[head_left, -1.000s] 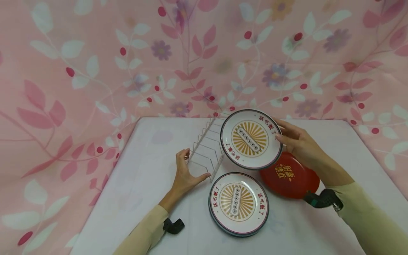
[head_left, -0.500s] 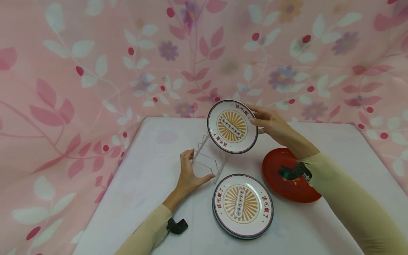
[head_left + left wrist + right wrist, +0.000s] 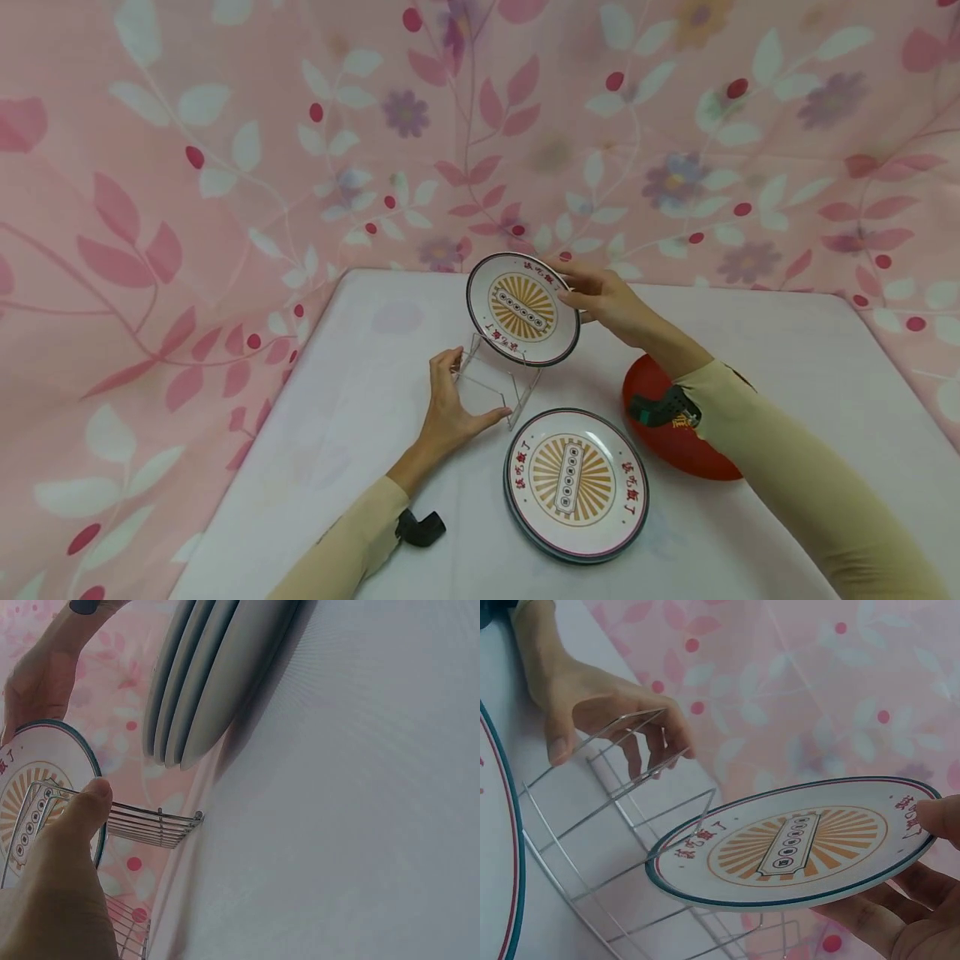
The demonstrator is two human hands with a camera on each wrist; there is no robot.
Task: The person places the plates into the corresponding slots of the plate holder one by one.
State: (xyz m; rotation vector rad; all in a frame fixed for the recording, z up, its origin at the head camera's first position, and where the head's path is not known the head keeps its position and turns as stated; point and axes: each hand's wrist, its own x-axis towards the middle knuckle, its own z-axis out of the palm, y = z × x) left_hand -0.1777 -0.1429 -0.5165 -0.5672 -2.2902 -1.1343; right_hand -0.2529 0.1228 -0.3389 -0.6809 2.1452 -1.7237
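My right hand (image 3: 611, 308) pinches a white plate (image 3: 522, 308) at its right rim, thumb on the face and fingers behind. The plate has a dark rim, red characters and a gold sunburst. It is tilted, its lower edge among the wires of a metal plate rack (image 3: 525, 398); whether it touches the rack's base I cannot tell. My left hand (image 3: 450, 412) holds the rack's near end, thumb on the right side and fingers on the left. In the right wrist view, the held plate (image 3: 795, 851) leans between the rack's wire dividers.
Nearer me, right of the rack, lies a stack of matching plates (image 3: 576, 486); its edges show in the left wrist view. A red dish (image 3: 675, 450) with gold characters sits to the right, partly under my right forearm. A pink floral cloth (image 3: 337, 167) hangs behind the white table (image 3: 360, 350).
My right hand has carried the plate leftward and away from me, first up, then down toward the rack. More of the red dish is now covered by my sleeve. My left hand keeps its hold.
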